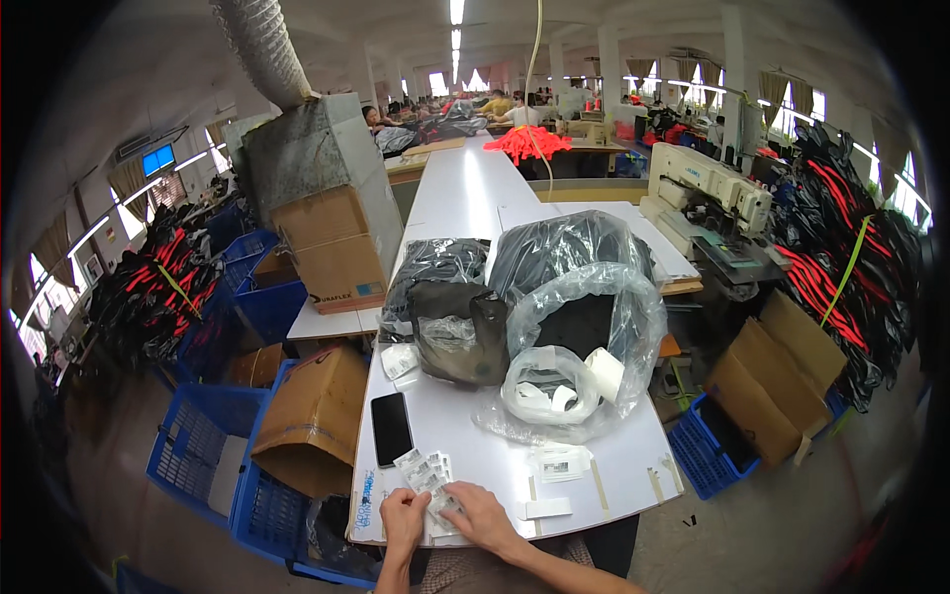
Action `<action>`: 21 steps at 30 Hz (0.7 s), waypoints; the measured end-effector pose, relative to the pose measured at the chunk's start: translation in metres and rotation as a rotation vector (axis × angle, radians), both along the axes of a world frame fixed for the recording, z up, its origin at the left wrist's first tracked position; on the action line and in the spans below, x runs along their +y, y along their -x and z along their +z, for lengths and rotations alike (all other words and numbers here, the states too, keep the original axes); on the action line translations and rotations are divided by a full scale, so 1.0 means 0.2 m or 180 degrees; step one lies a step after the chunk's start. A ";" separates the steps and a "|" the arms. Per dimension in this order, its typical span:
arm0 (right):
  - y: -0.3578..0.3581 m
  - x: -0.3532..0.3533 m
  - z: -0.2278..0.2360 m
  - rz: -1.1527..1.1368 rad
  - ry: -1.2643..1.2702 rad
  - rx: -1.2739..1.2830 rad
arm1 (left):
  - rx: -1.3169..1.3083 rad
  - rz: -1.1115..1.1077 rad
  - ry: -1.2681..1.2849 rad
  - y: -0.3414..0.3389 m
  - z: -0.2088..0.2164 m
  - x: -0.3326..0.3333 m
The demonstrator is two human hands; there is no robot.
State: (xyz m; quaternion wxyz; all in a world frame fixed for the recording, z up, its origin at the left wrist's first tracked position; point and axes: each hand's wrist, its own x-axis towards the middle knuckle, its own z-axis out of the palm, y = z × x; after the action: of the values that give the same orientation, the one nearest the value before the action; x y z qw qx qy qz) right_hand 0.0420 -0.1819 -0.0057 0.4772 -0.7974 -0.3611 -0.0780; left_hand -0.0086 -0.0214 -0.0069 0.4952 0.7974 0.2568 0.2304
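Observation:
Both my hands are at the near edge of the white table, over a small spread of white printed labels (424,473). My left hand (402,519) has its fingertips pinched at the labels' left side. Opposite it, my right hand (481,516) comes in from the right, its bent fingers and thumb closing on the lower labels. The fingers partly cover the labels between the hands. Just beyond the labels lies a black phone (392,430), face up. To the right, another white label sheet (562,463) rests flat.
Clear plastic bags (633,327) with white rolls and a dark bagged bundle (460,332) fill the table's middle. A cardboard box (315,416) and blue crates (203,445) stand left. Another blue crate (711,445) and an open carton (772,386) are at right, near a sewing machine (708,183).

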 end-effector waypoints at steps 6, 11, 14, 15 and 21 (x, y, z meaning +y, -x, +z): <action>-0.04 -0.12 0.24 0.0224 -0.0199 0.2012 | -0.0294 -0.0947 0.1818 0.03 0.27 -0.09; 0.04 -0.27 0.26 0.0638 -0.0187 0.2337 | -0.0495 -0.1112 0.3288 -0.05 0.38 -0.22; 0.01 -0.38 0.34 0.0130 -0.1427 0.2610 | 0.0052 -0.1816 0.2481 -0.05 0.39 -0.27; -0.01 -0.41 0.36 0.0072 -0.1370 0.2344 | 0.0251 -0.1983 0.2425 -0.02 0.42 -0.30; -0.02 -0.52 0.32 0.0429 -0.0546 0.2112 | 0.0693 -0.2558 0.1004 0.03 0.36 -0.35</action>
State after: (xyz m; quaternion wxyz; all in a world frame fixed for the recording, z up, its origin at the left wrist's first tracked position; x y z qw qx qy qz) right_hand 0.0451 -0.2854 0.0586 0.6379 -0.7107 -0.2303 0.1871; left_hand -0.0136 -0.0906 0.0658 0.6310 0.7682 0.0091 -0.1077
